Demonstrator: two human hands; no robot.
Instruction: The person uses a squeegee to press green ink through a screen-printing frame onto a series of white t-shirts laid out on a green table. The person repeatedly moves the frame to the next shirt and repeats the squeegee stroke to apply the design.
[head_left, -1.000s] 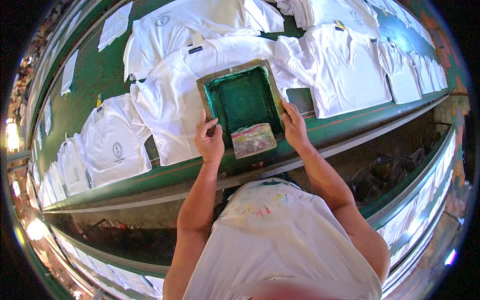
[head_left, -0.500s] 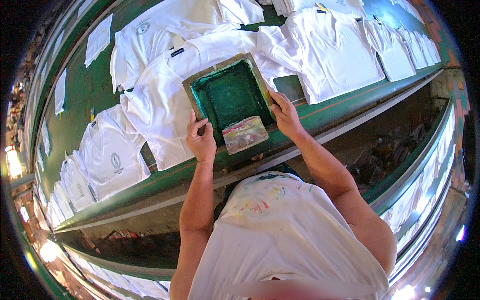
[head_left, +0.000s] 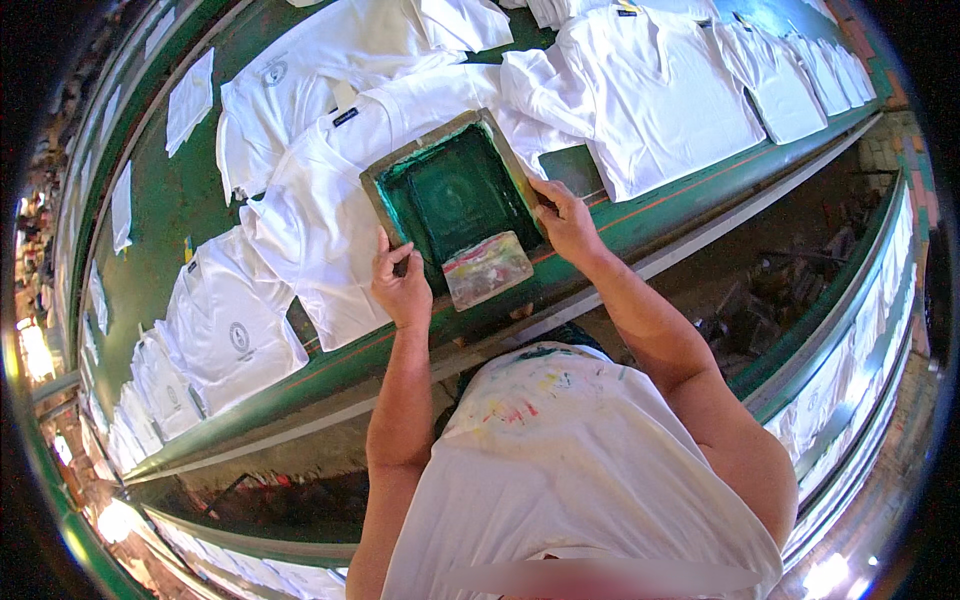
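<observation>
A silk-screen frame with a green, ink-stained inside lies over a white V-neck T-shirt. My left hand is closed on its near left corner, thumb and fingers pinched at the edge. On the right side, my right hand grips the rim with its fingers wrapped round. A squeegee, pale and smeared with pink and yellow paint, leans inside the frame at its near end, its handle part sticking out toward me. Neither hand touches it. A faint round mark shows on the mesh.
White T-shirts line the long green table. A printed shirt lies to the left, and an unprinted-looking shirt to the right. Along the table's near side runs a metal rail. Another shirt-covered table stands behind me at right.
The whole view has turned slightly, so the shirts on the left appear a little lower. Both hands keep their grip on the frame, and the squeegee stays at its near end.
</observation>
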